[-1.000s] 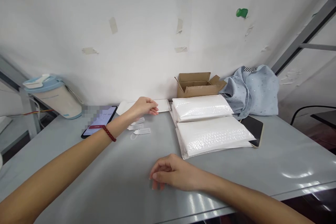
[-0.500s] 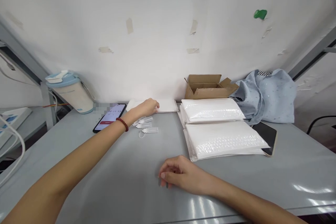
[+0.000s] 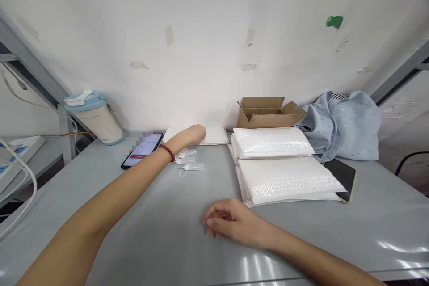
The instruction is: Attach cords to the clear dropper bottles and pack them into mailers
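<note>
At the back of the grey table, my left hand (image 3: 195, 134) rests on a white padded envelope (image 3: 216, 136) by the wall, its fingers curled; their tips are too small to make out. Several small clear plastic bottles (image 3: 194, 166) with white looped tags lie below that wrist. My right hand (image 3: 231, 223) lies on the table nearer the front, fingers loosely curled and apart, with nothing in them. To its upper right are two stacks of white bubble envelopes, a front one (image 3: 288, 178) and a back one (image 3: 273, 142).
An open cardboard box (image 3: 268, 119) stands behind the stacks, beside a light blue cloth bag (image 3: 355, 125). A dark phone (image 3: 345, 174) lies partly under the envelopes. On the left are a phone with a timer (image 3: 142, 149), a tumbler (image 3: 97, 120) and white cables (image 3: 28, 178).
My left hand has shifted slightly right over the envelope and its fingers point more downward. My right hand has stayed in nearly the same place. The whole view has shifted slightly.
</note>
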`<state>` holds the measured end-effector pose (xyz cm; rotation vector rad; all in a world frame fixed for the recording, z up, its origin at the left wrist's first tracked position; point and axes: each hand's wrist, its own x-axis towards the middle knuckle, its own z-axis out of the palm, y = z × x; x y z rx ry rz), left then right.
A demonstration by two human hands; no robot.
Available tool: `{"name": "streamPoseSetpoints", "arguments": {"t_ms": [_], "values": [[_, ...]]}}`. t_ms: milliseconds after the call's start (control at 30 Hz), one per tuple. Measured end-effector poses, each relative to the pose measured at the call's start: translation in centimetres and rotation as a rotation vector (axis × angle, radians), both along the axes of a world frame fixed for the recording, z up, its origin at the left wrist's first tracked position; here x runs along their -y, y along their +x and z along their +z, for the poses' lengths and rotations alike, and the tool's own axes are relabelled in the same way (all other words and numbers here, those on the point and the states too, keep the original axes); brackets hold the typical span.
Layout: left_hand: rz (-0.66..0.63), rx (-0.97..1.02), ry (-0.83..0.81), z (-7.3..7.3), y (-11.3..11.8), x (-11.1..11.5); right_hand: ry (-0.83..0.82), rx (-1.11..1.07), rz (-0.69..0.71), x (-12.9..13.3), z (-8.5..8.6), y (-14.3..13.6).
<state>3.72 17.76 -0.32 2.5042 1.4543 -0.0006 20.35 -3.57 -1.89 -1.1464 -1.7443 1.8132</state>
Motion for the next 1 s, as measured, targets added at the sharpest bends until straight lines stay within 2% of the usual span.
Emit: {"name": "streamPoseSetpoints", "arguments": {"t_ms": [100, 300, 467, 600, 667, 733, 800, 867, 933, 1000], "values": [[-0.022, -0.108, 0.013, 0.2, 0.2, 0.5, 0.006, 0.009, 0.005, 0.0, -0.1, 0.0], [-0.057, -0.242, 0.111, -0.2, 1.6, 2.4, 0.069, 0.036, 0.019, 0.2, -0.4, 0.0], [-0.041, -0.278, 0.276, 0.9, 1.9, 2.8, 0.230, 0.097, -0.008, 0.0, -0.7, 0.2], [-0.038, -0.272, 0.446, 2.6, 0.9, 4.1, 0.538, 0.204, -0.053, -0.1, -1.0, 0.3], [-0.040, -0.264, 0.518, 3.3, -0.1, 5.5, 0.790, 0.222, -0.094, -0.1, -1.2, 0.5], [-0.048, -0.249, 0.572, 3.3, -1.3, 7.4, 1.097, 0.222, -0.152, 0.0, -1.4, 0.6], [-0.076, -0.163, 0.646, 2.4, -2.6, 9.7, 1.427, 0.251, -0.215, 0.2, -1.4, 0.7], [-0.159, 0.020, 0.663, 0.7, -4.0, 11.9, 1.693, 0.338, -0.267, 0.3, -1.2, 0.8], [-0.320, 0.192, 0.542, -1.5, -5.2, 14.0, 1.810, 0.458, -0.277, 0.3, -1.0, 0.9], [-0.442, 0.333, 0.426, -3.3, -6.0, 15.4, 1.816, 0.560, -0.234, 0.2, -0.8, 1.0]]}}
